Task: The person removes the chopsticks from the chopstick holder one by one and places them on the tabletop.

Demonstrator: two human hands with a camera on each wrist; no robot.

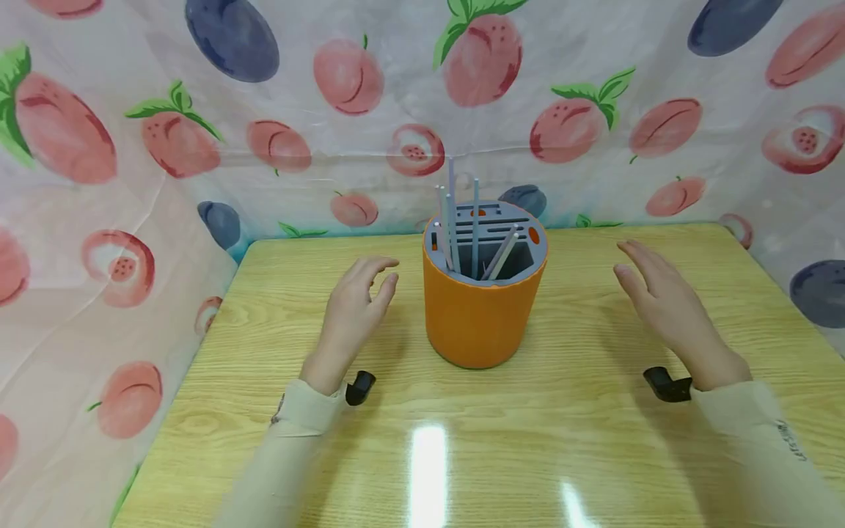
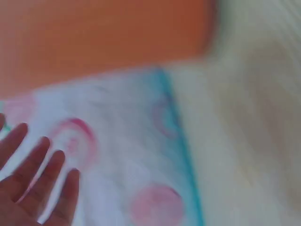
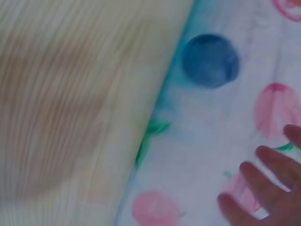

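Observation:
An orange cylindrical holder (image 1: 482,323) with a grey slotted top (image 1: 491,227) stands upright on the wooden table. Several thin pale sticks (image 1: 475,227) rise from its openings, some leaning. Just left of the holder, my left hand (image 1: 353,308) is held over the table, fingers loosely bent and holding nothing. In the left wrist view the orange wall (image 2: 117,37) fills the top, close to that hand's spread fingers (image 2: 49,174). Farther off on the right side, my right hand (image 1: 673,308) hovers with relaxed fingers and nothing in them.
The light wooden table (image 1: 528,440) ends at a fruit-patterned cloth (image 1: 284,183) hanging behind and on both sides. Black wrist straps or mounts (image 1: 359,387) show at both sleeve cuffs. Light glares off the front of the table.

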